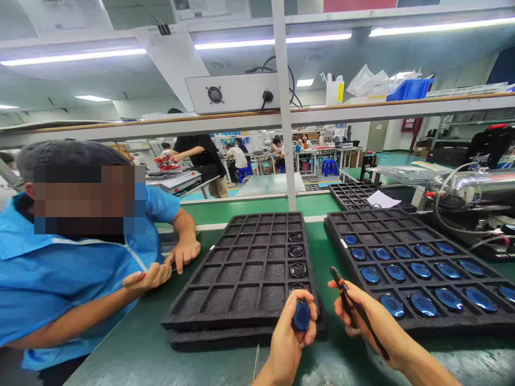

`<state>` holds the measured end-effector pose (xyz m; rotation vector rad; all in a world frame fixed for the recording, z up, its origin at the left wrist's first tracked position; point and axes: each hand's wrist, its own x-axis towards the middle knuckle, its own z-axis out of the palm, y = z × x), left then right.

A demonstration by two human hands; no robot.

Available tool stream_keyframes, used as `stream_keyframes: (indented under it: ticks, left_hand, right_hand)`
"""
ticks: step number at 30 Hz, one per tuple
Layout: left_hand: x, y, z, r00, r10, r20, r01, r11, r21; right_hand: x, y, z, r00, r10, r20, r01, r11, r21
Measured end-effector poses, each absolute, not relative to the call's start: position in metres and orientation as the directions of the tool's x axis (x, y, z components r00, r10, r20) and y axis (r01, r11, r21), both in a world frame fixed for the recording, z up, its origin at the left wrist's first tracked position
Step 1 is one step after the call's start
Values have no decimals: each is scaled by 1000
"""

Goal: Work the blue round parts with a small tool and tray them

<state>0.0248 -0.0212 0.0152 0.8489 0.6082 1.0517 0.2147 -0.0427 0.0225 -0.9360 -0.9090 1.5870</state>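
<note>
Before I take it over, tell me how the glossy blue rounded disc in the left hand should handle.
The glossy blue rounded disc has a smooth-looking face, so it may be slippery. It is probably light, since the left hand supports it alone. It seems stiff, as no bend shows in its outline.

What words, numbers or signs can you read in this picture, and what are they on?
None can be read for sure.
Yellow label on the white container: too small.
White tag on the right-hand tray: too small to tell if it has writing.
Red box on the far wall: too blurred.
Blue disc in the left hand: no readable marks.
Pliers in the right hand: no readable marks.
</note>
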Motion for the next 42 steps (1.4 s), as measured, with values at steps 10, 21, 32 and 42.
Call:
stream_keyframes:
  ticks: [10, 21, 32, 42]
  left_hand:
    - [41, -12, 25, 392, 919, -36, -452, 227, 862]
    - [28, -19, 3, 382, 923, -41, -454, 226, 862]
    - [29, -26, 16, 317, 946, -68, -485, 223, 846]
    - [28, -27, 15, 297, 954, -45, -463, 185, 867]
  right_hand:
    - [216, -39, 16, -137, 989, 50, -266, 12, -964]
    - [216, -42, -5, -152, 842, 518, 506, 517, -691]
    - [215, -51, 6, -354, 588, 727, 754, 639, -150]
    - [215, -54, 5, -359, 633, 686, 788, 600, -141]
